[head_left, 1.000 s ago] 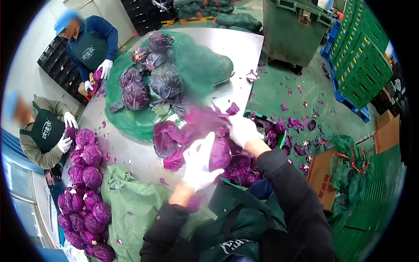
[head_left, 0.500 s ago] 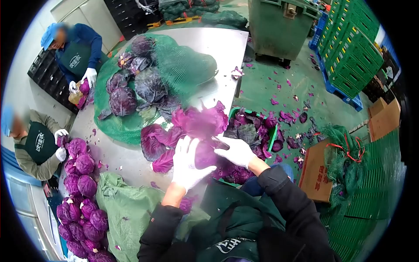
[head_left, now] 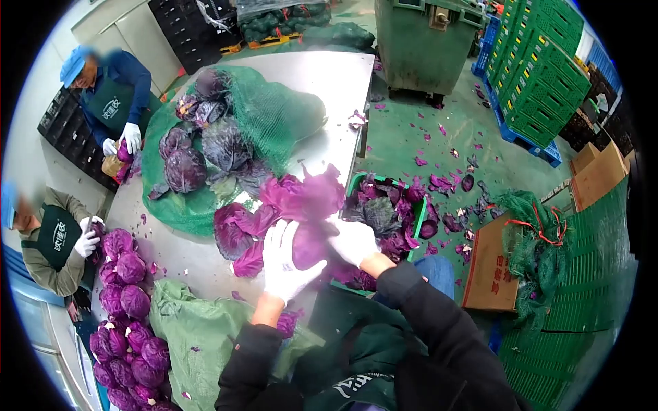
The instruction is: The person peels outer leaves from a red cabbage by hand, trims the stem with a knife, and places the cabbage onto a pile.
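In front of me, over the table edge, is a red cabbage (head_left: 310, 243), partly blurred by a smear in the middle of the picture. My white-gloved left hand (head_left: 286, 264) grips it from the left, thumb beneath and fingers up its side. From the right, my right hand (head_left: 355, 241), also gloved, presses on the cabbage; its fingertips are partly hidden in the blur. Loose purple leaves (head_left: 236, 233) lie on the table just beyond my left hand. Below my right hand, a green crate (head_left: 419, 222) holds dark outer leaves.
A green net (head_left: 161, 209) with untrimmed cabbages lies on the metal table (head_left: 336, 75). Peeled cabbages (head_left: 133, 301) line its left side beside a green sack (head_left: 195, 322). Two co-workers (head_left: 113, 103) handle cabbages at the left. A large bin (head_left: 418, 55), stacked crates (head_left: 541, 82) and a cardboard box (head_left: 490, 274) stand right.
The view has shifted slightly, so most things sit a little further left. Both my hands stay on the cabbage. The nearer co-worker's hands have come together around a cabbage.
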